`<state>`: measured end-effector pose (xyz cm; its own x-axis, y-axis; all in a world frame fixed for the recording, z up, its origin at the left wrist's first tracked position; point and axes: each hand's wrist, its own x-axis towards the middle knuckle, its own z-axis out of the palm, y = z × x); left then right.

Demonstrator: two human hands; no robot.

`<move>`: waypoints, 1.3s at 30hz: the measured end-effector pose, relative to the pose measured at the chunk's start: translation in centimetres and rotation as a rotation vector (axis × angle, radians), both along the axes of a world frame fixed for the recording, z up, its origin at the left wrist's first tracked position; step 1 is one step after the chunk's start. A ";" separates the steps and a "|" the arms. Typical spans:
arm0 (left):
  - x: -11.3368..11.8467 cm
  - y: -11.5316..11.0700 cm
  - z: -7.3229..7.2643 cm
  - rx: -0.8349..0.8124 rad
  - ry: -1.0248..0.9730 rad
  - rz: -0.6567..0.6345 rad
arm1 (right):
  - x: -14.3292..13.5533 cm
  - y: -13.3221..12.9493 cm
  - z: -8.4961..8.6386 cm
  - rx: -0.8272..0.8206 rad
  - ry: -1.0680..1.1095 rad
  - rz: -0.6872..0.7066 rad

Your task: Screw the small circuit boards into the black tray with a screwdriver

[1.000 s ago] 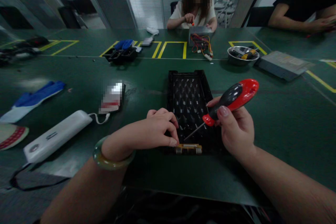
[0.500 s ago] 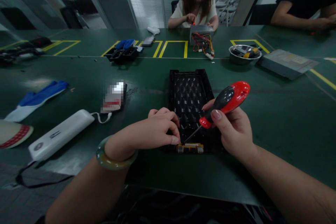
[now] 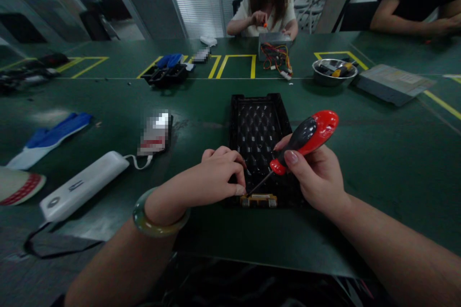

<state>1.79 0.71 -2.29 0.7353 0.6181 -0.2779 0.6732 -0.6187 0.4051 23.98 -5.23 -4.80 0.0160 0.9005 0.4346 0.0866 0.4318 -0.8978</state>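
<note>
My right hand grips a red and black screwdriver, its shaft slanting down to the left. The tip meets the left end of a small circuit board with a row of pins and metal connectors. That board sits at the near end of a black plastic case with a diamond-patterned inside. My left hand is bent over the case's left side, thumb and finger pinched together beside the screwdriver tip. Whatever lies between those fingertips is too small to make out.
Left of the case lie a phone cabled to a white power bank and a blue-white glove. Farther back stand a black tray, a metal bowl of tools and a flat grey panel. A co-worker handles a wired metal box.
The view has shifted slightly. My right hand and the screwdriver keep almost the same pose, tip still at the board's left end. My left hand stays beside it.
</note>
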 end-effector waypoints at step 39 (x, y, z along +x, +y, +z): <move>-0.3 0.3 0.6 -0.007 -0.008 -0.060 | 0.5 -1.2 1.3 0.271 -0.338 0.162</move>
